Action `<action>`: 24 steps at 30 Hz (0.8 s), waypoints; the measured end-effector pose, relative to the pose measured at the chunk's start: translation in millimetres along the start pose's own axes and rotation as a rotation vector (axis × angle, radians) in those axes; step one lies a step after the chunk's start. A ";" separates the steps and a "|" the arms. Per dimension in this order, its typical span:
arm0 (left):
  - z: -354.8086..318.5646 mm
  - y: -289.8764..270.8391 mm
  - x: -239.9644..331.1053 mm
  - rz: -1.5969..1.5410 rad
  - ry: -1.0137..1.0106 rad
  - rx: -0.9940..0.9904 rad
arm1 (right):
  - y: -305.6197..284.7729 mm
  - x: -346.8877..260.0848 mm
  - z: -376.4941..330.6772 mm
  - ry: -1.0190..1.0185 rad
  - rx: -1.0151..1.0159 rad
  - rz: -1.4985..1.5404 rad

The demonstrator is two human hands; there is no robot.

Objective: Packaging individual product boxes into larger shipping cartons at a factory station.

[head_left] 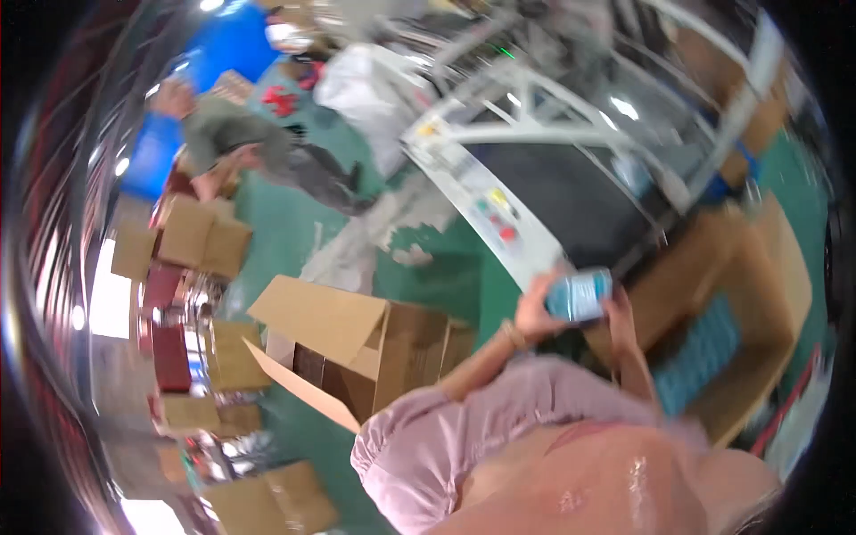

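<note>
A small light-blue and white package (580, 296), blurred by motion, is held between my two hands at the near edge of a machine. My left hand (537, 308) grips its left end, a band showing around the wrist. On the opposite end, the fingers of my right hand (619, 314) close against the package. Just beyond it lies the machine's black conveyor belt (562, 192). To the right, below my right hand, an open cardboard carton (771, 267) contains several similar light-blue packages (704, 352) in rows.
The white machine panel (481, 209) carries red and yellow buttons, with a metal frame (553, 134) above the belt. Another open carton (334, 312) stands on the green floor at left. Stacked boxes (201, 236) line the far left, where another person (267, 152) bends over. A white sack (370, 89) stands behind.
</note>
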State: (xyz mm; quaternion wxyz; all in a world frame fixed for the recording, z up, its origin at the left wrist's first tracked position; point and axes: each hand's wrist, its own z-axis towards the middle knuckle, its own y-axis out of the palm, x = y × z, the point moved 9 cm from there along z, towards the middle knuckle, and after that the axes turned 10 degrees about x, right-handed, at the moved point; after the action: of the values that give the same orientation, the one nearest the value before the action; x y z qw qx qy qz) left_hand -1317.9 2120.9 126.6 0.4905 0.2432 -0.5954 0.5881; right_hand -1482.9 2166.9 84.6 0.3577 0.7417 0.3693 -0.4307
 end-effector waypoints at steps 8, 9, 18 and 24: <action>-20.3 -27.7 -18.6 -0.113 -0.145 0.136 | 24.4 24.8 -10.0 0.305 -0.039 0.094; -25.0 -33.0 -27.0 -0.115 -0.184 0.152 | 32.0 17.1 -10.6 0.290 -0.058 0.066; -30.0 -44.9 -52.8 -0.163 -0.287 0.254 | 20.4 19.1 13.5 0.267 0.044 -0.048; -33.0 -41.8 -45.0 -0.169 -0.255 0.232 | 15.9 22.2 6.1 0.240 0.047 -0.058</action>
State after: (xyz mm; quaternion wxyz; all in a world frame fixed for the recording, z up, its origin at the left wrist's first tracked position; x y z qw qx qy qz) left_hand -1253.8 2131.1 101.1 0.4274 0.4199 -0.5582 0.5740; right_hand -1463.7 2159.5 65.7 0.2807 0.7853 0.4205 -0.3574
